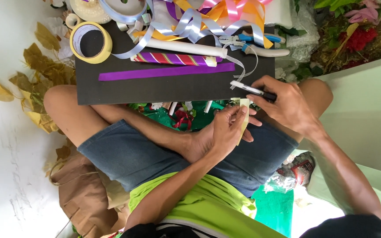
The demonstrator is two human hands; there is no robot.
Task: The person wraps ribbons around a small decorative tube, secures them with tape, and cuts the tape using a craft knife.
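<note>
Yellow paper strip in one hand, a marker pen in the other, just below the black board.

The left hand [225, 132] is closed around a pale yellow paper strip [244, 115] and holds it up over the lap, next to the board's near edge. The right hand [287, 105] is shut around a black and white marker pen [252, 90], and the pen's tip lies over the near right corner of the black board [155, 90]. The board rests on the person's knees. A long purple ribbon strip [166, 72] lies flat across its middle. Behind that lie a striped roll [175, 58] and a white tube [186, 47]. A ring of yellow tape [91, 42] sits at the far left corner. Pliers with blue handles [254, 43] lie at the far right edge, under a heap of curly ribbons [199, 17].
</note>
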